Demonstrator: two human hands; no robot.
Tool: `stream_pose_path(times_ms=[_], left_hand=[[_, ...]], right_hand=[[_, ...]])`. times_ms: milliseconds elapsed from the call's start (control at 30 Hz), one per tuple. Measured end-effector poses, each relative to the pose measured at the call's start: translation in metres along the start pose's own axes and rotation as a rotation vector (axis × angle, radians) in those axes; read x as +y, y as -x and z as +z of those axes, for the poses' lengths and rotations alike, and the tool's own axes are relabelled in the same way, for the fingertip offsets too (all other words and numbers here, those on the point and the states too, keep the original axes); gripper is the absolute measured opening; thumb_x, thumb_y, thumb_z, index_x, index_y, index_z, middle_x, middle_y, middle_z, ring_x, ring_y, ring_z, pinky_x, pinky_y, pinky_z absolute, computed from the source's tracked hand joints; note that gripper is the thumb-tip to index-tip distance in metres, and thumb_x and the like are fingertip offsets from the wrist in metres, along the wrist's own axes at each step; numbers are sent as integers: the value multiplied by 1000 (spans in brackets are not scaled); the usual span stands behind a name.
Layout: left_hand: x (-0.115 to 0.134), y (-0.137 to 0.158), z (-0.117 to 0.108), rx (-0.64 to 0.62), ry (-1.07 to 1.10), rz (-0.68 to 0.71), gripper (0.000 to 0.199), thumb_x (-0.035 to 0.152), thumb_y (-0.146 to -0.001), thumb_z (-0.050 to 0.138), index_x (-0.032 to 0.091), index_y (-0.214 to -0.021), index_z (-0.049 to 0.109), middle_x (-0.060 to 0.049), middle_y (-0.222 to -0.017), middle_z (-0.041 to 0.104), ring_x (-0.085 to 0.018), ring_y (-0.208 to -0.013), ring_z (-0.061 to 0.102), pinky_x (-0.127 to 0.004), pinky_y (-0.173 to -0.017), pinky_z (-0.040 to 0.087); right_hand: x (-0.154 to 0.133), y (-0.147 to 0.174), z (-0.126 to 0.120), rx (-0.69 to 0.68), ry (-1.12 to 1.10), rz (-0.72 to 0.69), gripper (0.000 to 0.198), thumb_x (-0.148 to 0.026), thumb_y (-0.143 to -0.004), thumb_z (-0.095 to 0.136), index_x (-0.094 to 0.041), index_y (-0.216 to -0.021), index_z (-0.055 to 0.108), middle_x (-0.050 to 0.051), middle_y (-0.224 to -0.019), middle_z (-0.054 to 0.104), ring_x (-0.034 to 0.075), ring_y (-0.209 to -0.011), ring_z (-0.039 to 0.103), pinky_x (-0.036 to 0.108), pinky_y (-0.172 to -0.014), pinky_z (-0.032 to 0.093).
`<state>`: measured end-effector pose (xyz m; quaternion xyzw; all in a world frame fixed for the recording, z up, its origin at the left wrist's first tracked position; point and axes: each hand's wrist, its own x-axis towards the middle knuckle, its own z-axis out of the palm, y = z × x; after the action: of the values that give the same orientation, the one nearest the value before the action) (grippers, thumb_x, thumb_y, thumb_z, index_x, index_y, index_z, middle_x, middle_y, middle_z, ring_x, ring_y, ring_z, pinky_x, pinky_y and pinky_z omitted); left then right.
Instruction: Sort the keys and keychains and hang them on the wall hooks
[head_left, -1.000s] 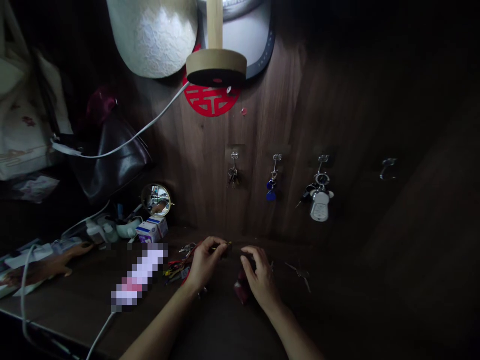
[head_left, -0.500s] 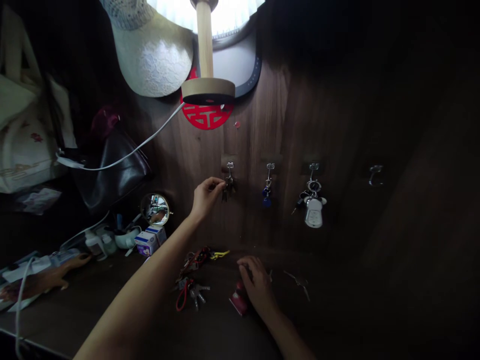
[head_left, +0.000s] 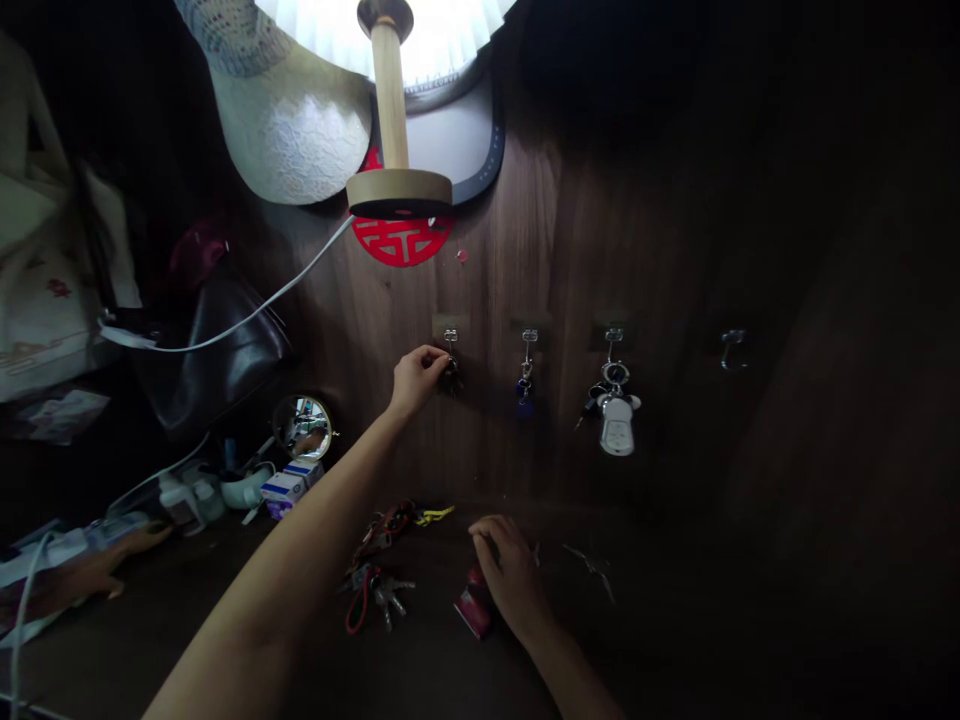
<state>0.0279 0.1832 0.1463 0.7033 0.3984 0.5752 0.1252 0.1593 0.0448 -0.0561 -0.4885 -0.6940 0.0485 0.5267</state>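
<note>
My left hand (head_left: 420,381) is closed in a pinch on a small dark bunch of keys (head_left: 452,377), which hangs at the leftmost wall hook (head_left: 450,337). Whether the keys' full weight rests on the hook cannot be made out. Low over the dark tabletop, my right hand (head_left: 508,572) is loosely curved, its thumb apart from the fingers, and nothing shows in it. Beside its thumb lies a red object (head_left: 472,608) with a pale edge. Keys with a red loop (head_left: 385,594) and a bunch with a yellow strap (head_left: 433,516) lie left of it.
Blue-tagged keys (head_left: 525,390) and a white bear-shaped keychain (head_left: 617,424) hang on the middle hooks. The far-right hook (head_left: 733,350) carries nothing. Loose metal pieces (head_left: 592,572) lie to the right. A lamp (head_left: 399,190), bag (head_left: 217,350), mirror (head_left: 306,428) and boxes (head_left: 289,488) stand around.
The whole view has shifted slightly, scenery moving left. My left hand stays at the leftmost hook, now a little closer against it with the keys. The right hand keeps its place.
</note>
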Motion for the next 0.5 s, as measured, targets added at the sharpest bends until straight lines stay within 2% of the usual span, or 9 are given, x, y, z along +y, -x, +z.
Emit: stream_pose_path(times_ms=[167,333,500], left_hand=[[-6,10,3,39,52,-5,14,28,-75,59,17,-81,65,1,-68,63,-11,-63,55,-20,-62,41],[-16,21,4,35,138,31,17,25,-77,57,18,-91,63,0,-77,65,-12,-71,58,-21,-68,43],[-32,38,-1,-9,150,-33,18,23,-75,58,17,-92,63,0,-75,65,-11,-67,57,-21,-66,43]], right_hand=[[2,0,1,16,5,-4,18,-17,-84,43,-22,-79,60,2,-80,63,17,-81,58,30,-77,44],[5,0,0,5,-11,-12,17,-17,-84,43,-22,-80,59,3,-81,63,18,-82,57,31,-76,44],[7,1,0,-17,-16,3,17,-19,-85,42,-22,-81,59,3,-81,63,19,-83,57,33,-78,43]])
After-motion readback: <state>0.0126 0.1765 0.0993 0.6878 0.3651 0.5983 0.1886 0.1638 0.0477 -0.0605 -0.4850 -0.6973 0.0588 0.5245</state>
